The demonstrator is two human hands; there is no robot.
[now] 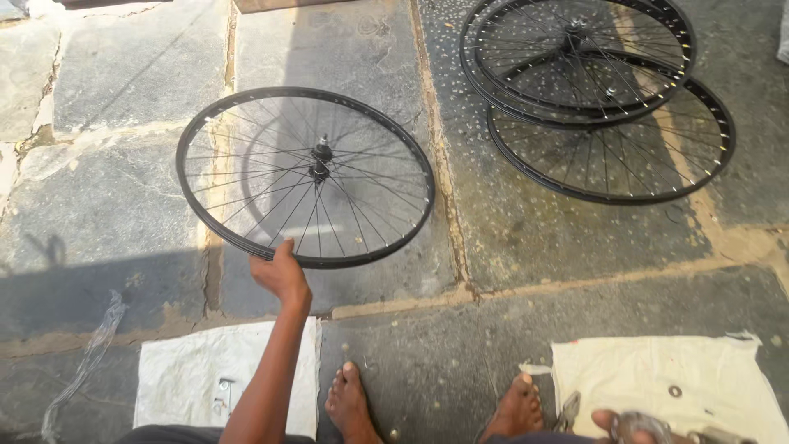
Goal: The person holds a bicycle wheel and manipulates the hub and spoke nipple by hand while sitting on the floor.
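Observation:
My left hand point(282, 275) grips the near edge of a black spoked bicycle wheel point(246, 111), holding it just above the stone floor in front of me. The wheel has no tyre, and its hub point(320, 160) sits in the middle. My right hand point(606, 422) shows only partly at the bottom edge, closed around a grey metal tool point(639, 427) over a cream cloth point(707, 378). My two bare feet point(349, 403) stand on the floor between the cloths.
Three more black spoked wheels point(608, 107) lie overlapping on the floor at the far right. A white sheet point(185, 370) with small metal parts lies at lower left. Pliers point(569, 409) and a washer point(675, 391) rest on the cream cloth. A clear plastic strip point(94, 345) lies left.

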